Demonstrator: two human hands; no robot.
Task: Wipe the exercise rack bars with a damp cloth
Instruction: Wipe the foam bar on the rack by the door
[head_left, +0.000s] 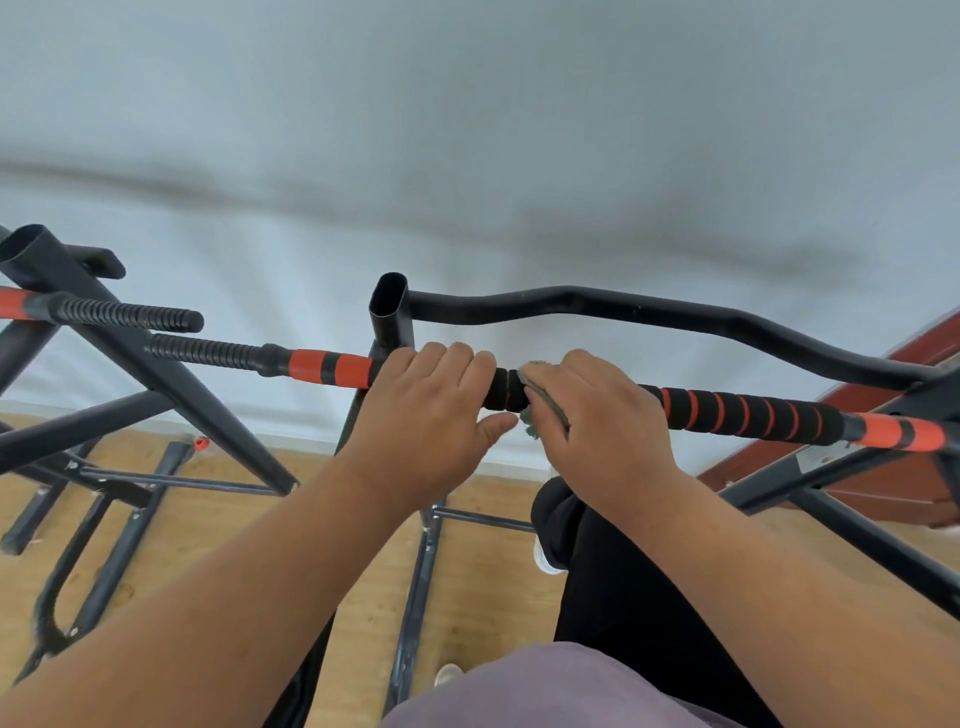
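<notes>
A: So, where is the cloth found?

B: It is pressed against the bar under the right hand, whose fingers are curled over both.

A: And the left hand?

B: The bar is gripped just beside it, fingers wrapped over the top, thumb extended below. The wavy bar behind is left untouched, above a wooden floor.
</notes>
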